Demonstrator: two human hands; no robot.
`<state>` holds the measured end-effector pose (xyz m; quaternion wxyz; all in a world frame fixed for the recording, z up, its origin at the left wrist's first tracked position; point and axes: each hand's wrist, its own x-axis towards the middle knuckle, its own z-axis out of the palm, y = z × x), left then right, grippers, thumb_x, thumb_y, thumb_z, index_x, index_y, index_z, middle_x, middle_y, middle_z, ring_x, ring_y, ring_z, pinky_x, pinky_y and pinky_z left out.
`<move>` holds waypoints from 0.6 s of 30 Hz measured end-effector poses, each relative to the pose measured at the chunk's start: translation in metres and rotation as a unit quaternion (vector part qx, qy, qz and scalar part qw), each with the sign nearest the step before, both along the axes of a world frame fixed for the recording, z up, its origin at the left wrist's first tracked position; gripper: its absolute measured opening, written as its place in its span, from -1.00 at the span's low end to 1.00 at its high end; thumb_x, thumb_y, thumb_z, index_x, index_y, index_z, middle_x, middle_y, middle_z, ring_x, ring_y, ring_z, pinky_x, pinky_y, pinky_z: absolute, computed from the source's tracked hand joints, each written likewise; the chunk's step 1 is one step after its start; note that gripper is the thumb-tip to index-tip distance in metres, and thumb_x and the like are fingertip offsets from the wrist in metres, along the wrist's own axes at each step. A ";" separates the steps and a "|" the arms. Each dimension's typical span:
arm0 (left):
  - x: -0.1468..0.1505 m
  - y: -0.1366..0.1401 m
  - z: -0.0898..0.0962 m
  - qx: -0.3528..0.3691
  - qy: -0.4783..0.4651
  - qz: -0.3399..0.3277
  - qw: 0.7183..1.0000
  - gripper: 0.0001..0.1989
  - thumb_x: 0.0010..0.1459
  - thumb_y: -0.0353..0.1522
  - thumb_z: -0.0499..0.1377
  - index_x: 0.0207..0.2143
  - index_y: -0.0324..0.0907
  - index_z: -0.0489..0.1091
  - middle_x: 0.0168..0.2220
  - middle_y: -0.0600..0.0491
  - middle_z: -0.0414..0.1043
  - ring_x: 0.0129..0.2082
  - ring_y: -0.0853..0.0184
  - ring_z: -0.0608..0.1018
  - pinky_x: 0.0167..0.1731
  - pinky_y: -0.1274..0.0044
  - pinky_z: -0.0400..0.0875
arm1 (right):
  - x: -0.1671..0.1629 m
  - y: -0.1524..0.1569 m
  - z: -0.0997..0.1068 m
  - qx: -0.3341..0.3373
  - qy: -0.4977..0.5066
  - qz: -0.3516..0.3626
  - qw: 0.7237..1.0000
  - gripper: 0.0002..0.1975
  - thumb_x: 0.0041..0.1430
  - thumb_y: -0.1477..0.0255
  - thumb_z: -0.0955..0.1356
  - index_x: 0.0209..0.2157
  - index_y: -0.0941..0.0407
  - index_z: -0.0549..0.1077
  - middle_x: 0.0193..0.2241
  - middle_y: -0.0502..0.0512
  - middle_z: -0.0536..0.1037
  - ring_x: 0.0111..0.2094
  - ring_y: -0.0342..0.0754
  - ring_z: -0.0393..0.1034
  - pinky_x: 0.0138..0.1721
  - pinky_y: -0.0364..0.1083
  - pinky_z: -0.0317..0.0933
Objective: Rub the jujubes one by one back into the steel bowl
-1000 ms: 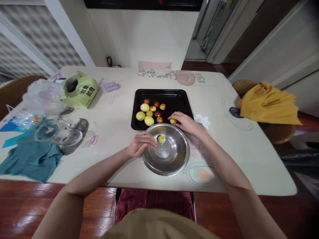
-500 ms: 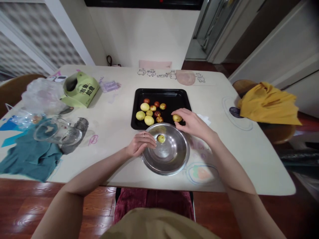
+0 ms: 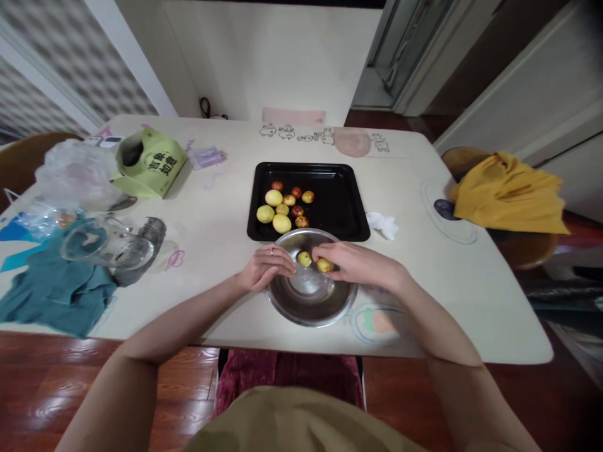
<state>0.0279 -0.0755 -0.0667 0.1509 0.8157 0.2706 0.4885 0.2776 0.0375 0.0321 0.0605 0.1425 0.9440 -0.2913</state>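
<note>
A shiny metal bowl [image 3: 308, 301] stands at the table's front edge. My left hand [image 3: 267, 267] grips its left rim, fingers bent over the inside; a ring sits on one finger. Inside the bowl, my right hand [image 3: 351, 260] pinches a yellow-brown jujube [image 3: 325, 265] between thumb and fingers. Another greenish jujube [image 3: 304, 258] lies in the bowl just left of it. Behind the bowl is a black baking tray [image 3: 332, 191], with several yellow-green jujubes [image 3: 281, 223] and reddish-brown jujubes [image 3: 296, 212] grouped in its left half.
White crumpled tissue [image 3: 382, 225] lies right of the tray. At left are a glass jug [image 3: 110, 243] on its side, a teal cloth [image 3: 61, 292], a green paper box [image 3: 149, 163] and clear plastic bags [image 3: 78, 172]. A yellow cloth [image 3: 511, 194] hangs over a chair at right.
My right hand has carried the jujube from the tray's front right corner down and leftward into the bowl. My left hand has stayed on the rim.
</note>
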 end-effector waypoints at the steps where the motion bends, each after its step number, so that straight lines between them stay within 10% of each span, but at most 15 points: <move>1: 0.000 0.000 0.001 0.000 0.005 -0.001 1.000 -0.46 0.56 -0.30 -0.16 -0.15 -0.18 0.63 -0.24 -0.07 0.73 -0.16 0.20 0.73 -0.04 0.32 0.54 | -0.001 0.000 -0.003 0.000 -0.006 0.003 1.000 -0.78 0.15 0.66 0.43 -0.27 0.07 0.43 -0.29 0.01 0.53 -0.26 -0.03 0.47 -0.27 -0.10 0.23; 18: -0.001 0.000 0.000 0.002 0.012 -0.001 1.000 -0.44 0.57 -0.28 -0.17 -0.16 -0.19 0.63 -0.23 -0.09 0.73 -0.16 0.19 0.73 -0.05 0.32 0.53 | -0.006 0.005 -0.009 -0.036 0.009 0.039 0.999 -0.79 0.22 0.73 0.34 -0.33 0.12 0.44 -0.28 0.04 0.51 -0.21 -0.04 0.45 -0.15 -0.09 0.24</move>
